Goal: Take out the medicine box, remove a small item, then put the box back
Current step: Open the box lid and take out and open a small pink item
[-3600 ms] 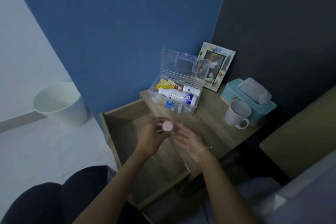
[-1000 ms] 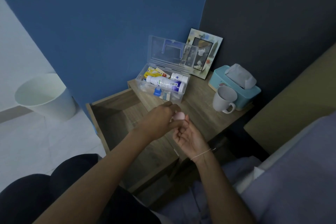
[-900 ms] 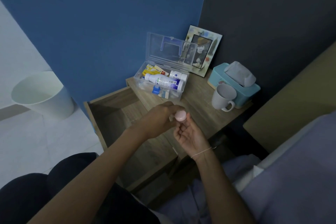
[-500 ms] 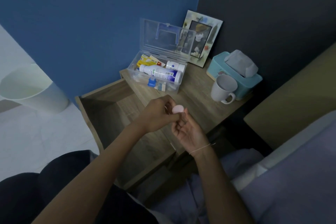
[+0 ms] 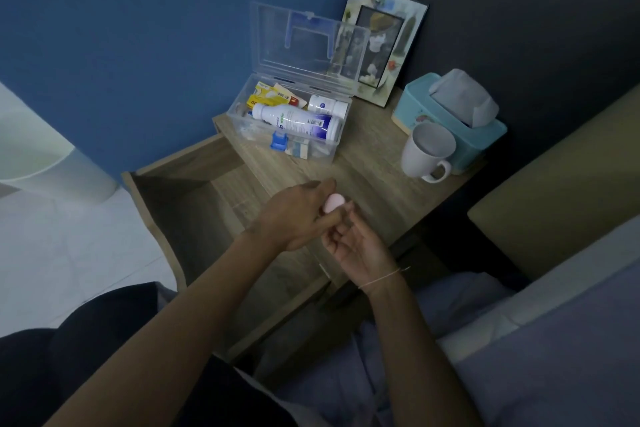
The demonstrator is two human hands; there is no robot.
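Note:
The clear plastic medicine box [image 5: 323, 157] stands on the wooden nightstand [image 5: 374, 163] with its lid raised against the blue wall. Inside lie a white bottle [image 5: 298, 121], a smaller white bottle [image 5: 327, 105], a yellow packet [image 5: 268, 99] and small blue items. My left hand [image 5: 294, 211] holds a small pink round container [image 5: 333, 202] over the nightstand's front edge. My right hand [image 5: 360, 243] sits just below it, palm up, fingers cupped and touching the left hand's fingers. What lies in the right palm is hidden.
An open, empty-looking wooden drawer [image 5: 194, 204] juts out to the left below my hands. A white mug [image 5: 427, 152], a teal tissue box [image 5: 453, 114] and a picture frame [image 5: 381, 45] stand at the nightstand's back right. A white bin [image 5: 41, 156] stands on the floor at left. Bed edge at right.
My hands stay together with the pink container, the left hand tilting it over the right palm. The view has shifted left and down a little; the box has not moved.

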